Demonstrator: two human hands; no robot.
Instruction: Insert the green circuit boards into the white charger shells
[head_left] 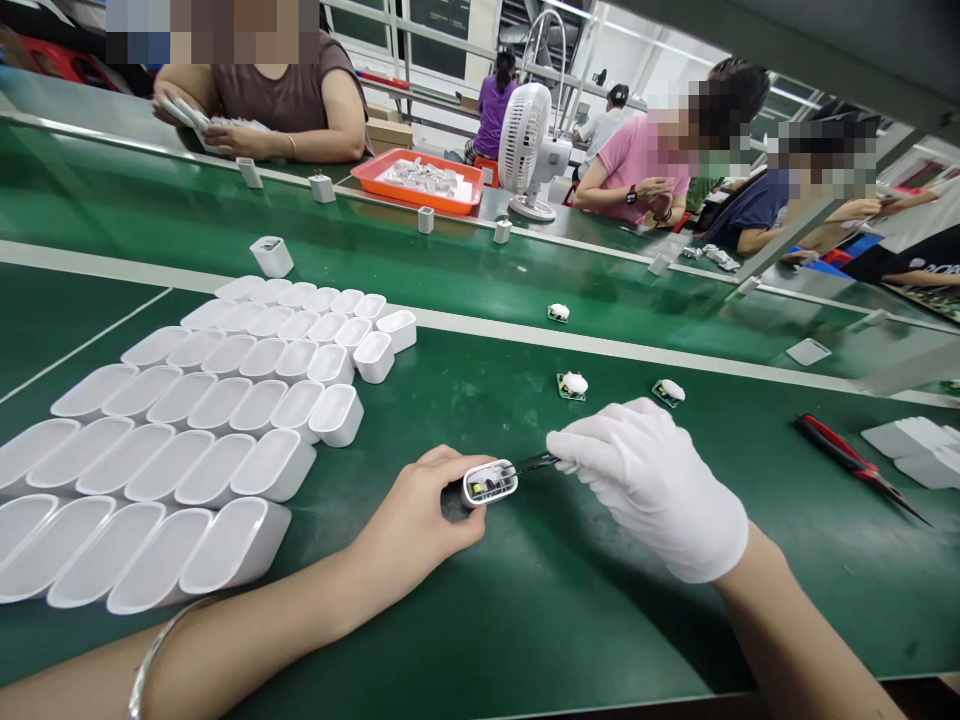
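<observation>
My bare left hand (pixel 427 510) grips a white oval housing (pixel 491 484) between thumb and fingers, its open end facing up. Inside the housing, electronic parts show, one of them yellow. In a white glove, my right hand (pixel 645 485) pinches a thin black tool (pixel 535 463), whose far end reaches the housing's right rim. Beyond my right hand lie small circuit boards with white tops, one (pixel 573 385) to its upper left and another (pixel 669 391) just above it. Rows of white oval housings (pixel 262 545) stand on the green table at the left.
Red-handled pliers (pixel 847 450) and white pieces (pixel 911 450) lie at the right. Another circuit board (pixel 558 313) sits on the green strip beyond. Farther back are an orange tray (pixel 420 182), a white fan (pixel 529 150) and several people at work.
</observation>
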